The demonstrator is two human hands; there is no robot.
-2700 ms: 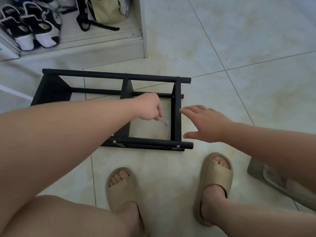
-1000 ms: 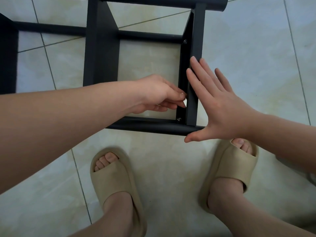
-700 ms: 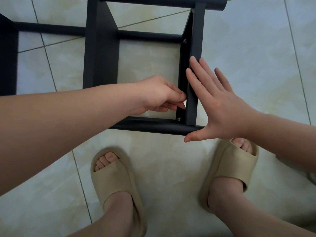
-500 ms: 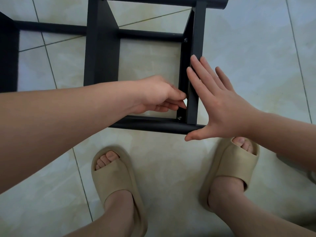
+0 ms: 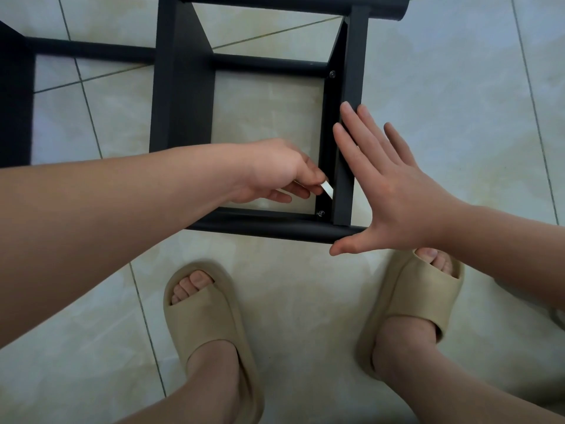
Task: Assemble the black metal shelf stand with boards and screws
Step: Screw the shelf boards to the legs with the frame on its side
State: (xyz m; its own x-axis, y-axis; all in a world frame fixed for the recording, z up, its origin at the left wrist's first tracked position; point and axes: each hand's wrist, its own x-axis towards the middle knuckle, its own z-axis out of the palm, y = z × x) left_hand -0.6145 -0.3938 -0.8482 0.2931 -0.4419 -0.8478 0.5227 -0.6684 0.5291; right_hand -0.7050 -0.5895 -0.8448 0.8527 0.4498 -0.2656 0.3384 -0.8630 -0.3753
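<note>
The black shelf stand [image 5: 180, 96] lies on its side on the tiled floor [image 5: 458, 87]; the left hand [image 5: 275, 169] has its fingers pinched on a small silver tool [image 5: 327, 188] inside the end board [image 5: 351, 71], just above a corner screw [image 5: 320, 213]; the right hand [image 5: 394, 194] presses flat, fingers straight, against that board's outer face

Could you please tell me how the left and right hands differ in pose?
The left hand curls, pinching a small silver tool; the right hand lies flat, fingers straight. The left hand works inside the black frame; the right hand presses its upright from outside. Both are bare.
</note>
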